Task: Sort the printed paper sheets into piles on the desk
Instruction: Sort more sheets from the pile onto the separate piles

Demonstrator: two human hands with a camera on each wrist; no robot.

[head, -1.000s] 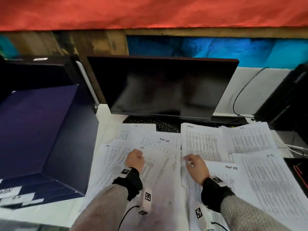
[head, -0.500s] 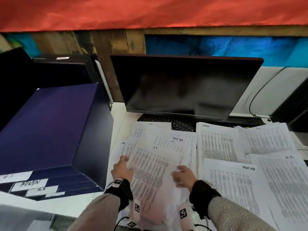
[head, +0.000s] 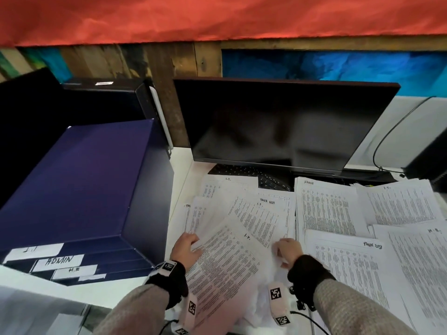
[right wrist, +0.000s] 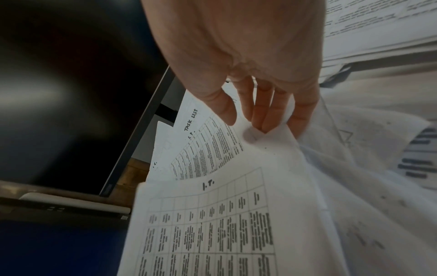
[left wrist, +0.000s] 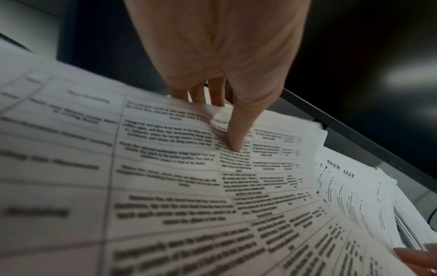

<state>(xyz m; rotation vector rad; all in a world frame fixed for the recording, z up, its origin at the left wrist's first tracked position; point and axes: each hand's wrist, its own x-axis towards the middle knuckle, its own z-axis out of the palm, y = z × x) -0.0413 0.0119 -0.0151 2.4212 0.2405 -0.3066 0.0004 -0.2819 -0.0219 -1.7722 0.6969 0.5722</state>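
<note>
A printed sheet marked "I.T." (head: 225, 259) is lifted off the desk between both hands, tilted toward me. My left hand (head: 185, 246) pinches its left edge, thumb (left wrist: 236, 134) on top and fingers beneath. My right hand (head: 286, 249) pinches its upper right corner (right wrist: 267, 138). Under it lies a loose spread of sheets, one headed "TASK LIST" (head: 266, 209). To the right are more paper piles: an "ADMIN" pile (head: 326, 209), an "I.T." pile (head: 399, 201), a "TASK LIST" pile (head: 350, 267) and an "H.R." pile (head: 423, 262).
A dark blue drawer box (head: 79, 189) with labels "ADMIN" and "H.R" stands at the left. A black monitor (head: 278, 122) stands at the back, a keyboard (head: 242, 171) partly under the papers. A black cable (head: 387, 141) runs at the back right.
Both hands came toward me and to the left, lifting the "I.T." sheet off the spread; a second ago they lay on the papers. The head view swung left.
</note>
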